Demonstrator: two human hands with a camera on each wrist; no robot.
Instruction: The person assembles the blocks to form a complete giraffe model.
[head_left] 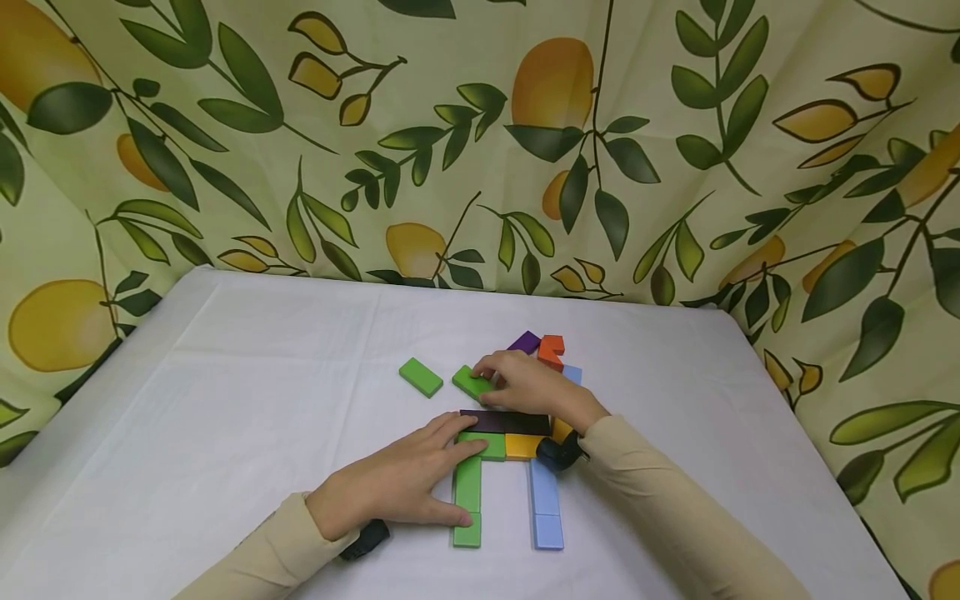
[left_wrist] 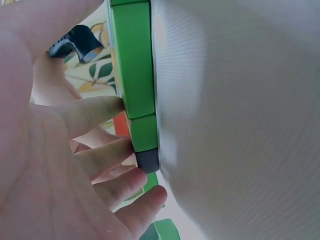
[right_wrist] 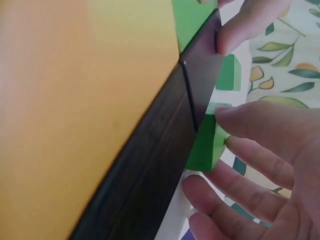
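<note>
In the head view, my right hand (head_left: 536, 385) pinches a green block (head_left: 467, 381) between thumb and fingertips, just beyond a row of dark blocks (head_left: 517, 423). From the right wrist view, the thumb is on one side of that green block (right_wrist: 202, 147) and fingers are on the other. My left hand (head_left: 397, 477) is spread with fingers fairly straight. Its fingertips touch the dark row's left end and a green block (head_left: 493, 447) below it; the thumb rests on a lower green block (head_left: 467, 537). A yellow block (head_left: 521, 448) adjoins the upper green one.
Two light blue blocks (head_left: 544, 490) form a column opposite the green column (head_left: 468, 483). Another green block (head_left: 420, 377) lies apart at the left. Beyond the right hand are a purple block (head_left: 524, 341) and orange-red pieces (head_left: 551, 345). A white cloth (head_left: 285, 375) covers the table.
</note>
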